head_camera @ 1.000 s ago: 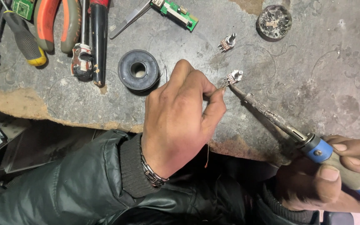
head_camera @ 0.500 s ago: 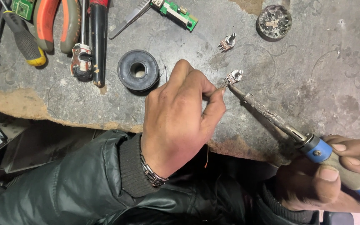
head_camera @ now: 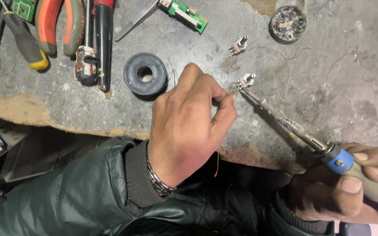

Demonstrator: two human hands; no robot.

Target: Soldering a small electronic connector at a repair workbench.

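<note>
Nearby: a black spool [head_camera: 145, 73] just left of the left hand; pliers [head_camera: 55, 24], a screwdriver [head_camera: 22, 39] and a green circuit board [head_camera: 184, 13] along the far edge.
Surface: a grey, scuffed workbench [head_camera: 329, 78].
Left hand [head_camera: 189, 126]: knuckles up, fingertips pinched together beside a small metal component [head_camera: 244, 81] on the bench.
Right hand [head_camera: 351, 183]: clamped around a blue-handled soldering iron [head_camera: 302, 135], tip touching the component.

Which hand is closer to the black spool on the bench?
Left. The left hand sits just right of the black spool; the right hand holds the soldering iron far off.
</note>
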